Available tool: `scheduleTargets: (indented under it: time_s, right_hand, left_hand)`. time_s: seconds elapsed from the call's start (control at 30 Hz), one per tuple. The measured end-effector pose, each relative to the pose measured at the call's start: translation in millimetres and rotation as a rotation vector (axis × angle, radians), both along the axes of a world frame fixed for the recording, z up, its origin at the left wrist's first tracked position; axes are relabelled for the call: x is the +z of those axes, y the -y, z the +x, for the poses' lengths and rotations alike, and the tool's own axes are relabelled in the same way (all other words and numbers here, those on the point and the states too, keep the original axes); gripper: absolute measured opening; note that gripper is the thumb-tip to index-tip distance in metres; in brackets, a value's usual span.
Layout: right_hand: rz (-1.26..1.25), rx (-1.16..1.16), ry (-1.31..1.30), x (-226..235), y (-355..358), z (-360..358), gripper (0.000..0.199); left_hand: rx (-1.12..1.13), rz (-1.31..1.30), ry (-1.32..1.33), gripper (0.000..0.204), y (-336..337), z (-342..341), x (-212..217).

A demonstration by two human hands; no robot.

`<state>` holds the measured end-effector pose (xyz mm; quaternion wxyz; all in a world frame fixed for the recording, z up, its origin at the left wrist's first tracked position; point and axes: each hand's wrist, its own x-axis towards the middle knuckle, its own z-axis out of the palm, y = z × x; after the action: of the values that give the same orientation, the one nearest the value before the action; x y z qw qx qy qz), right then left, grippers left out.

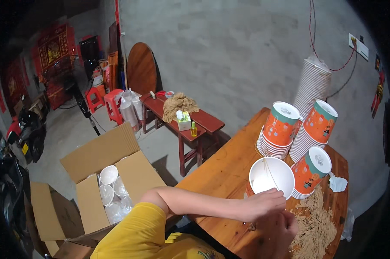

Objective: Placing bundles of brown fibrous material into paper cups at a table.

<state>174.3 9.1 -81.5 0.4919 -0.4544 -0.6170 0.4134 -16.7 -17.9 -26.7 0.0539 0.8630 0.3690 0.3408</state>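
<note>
My left hand (pixel 267 204) reaches over the table's near side with its fingers closed on a thin tan string (pixel 269 170), which runs up across the mouth of a white paper bucket (pixel 260 181). Just below and right of it is my right hand (pixel 286 226), its fingers curled; what they hold, if anything, is hidden. The bucket's open mouth faces me. Beside my right hand lies a loose heap of tan strings (pixel 317 231). Stacks of upside-down paper buckets, topped by orange and green printed ones (pixel 281 125), (pixel 316 123), (pixel 311 168), stand behind and to the right.
A tall stack of white buckets in plastic (pixel 313 84) stands by the wall. A crumpled white tissue (pixel 337 183) lies at the wooden table's (pixel 220 168) right. Leftward are an open carton (pixel 91 203) of wrapped cups and a red bench (pixel 208 121) with more tan strings (pixel 177 105).
</note>
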Motion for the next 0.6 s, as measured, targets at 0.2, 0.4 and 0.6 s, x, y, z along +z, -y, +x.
scheduleTargets:
  time_s: [0.2,0.4,0.6]
  right_hand:
    - [0.037,-0.046,0.124,1.6,1.5,-2.8,0.013]
    - [0.276,0.072,0.167,-10.5,-20.3,-11.8,0.013]
    - [0.275,0.082,0.062,2.8,-24.0,-8.8,0.012]
  left_hand:
    - [0.224,-0.072,0.092,0.009,-15.5,2.9,2.8]
    - [0.318,-0.58,0.145,0.028,-23.0,-6.5,18.9]
    - [0.253,-0.657,0.131,0.035,-30.6,-3.5,13.7]
